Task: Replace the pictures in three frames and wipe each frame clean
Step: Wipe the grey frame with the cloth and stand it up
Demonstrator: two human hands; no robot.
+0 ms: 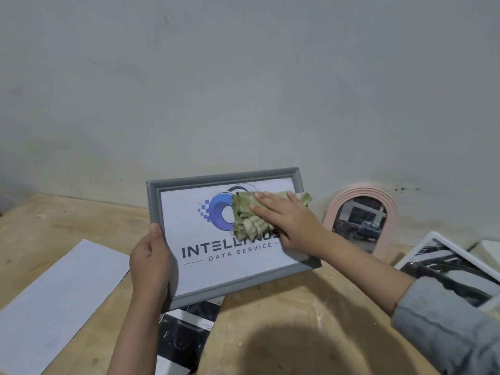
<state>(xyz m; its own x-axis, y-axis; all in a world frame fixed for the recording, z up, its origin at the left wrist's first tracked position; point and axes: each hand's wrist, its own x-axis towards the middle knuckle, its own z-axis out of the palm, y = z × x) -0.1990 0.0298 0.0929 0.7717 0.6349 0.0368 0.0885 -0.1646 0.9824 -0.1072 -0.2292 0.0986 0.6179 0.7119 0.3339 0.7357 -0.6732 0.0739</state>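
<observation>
A grey rectangular frame (216, 177) holds a white picture with a blue logo and dark lettering; it is tilted up off the wooden table. My left hand (150, 262) grips its left edge, thumb on the front. My right hand (286, 220) lies flat, fingers straight, pressing a crumpled green cloth (247, 221) against the upper right of the glass. A pink arched frame (361, 220) with a street photo stands against the wall at right. A white frame (449, 263) with a dark photo lies at the far right.
A blank white sheet (56, 301) lies on the table (270, 320) at left. Dark printed photos (186, 331) lie under the grey frame's near corner. A grey wall (243, 90) rises right behind the table. A white object (491, 253) sits at the right edge.
</observation>
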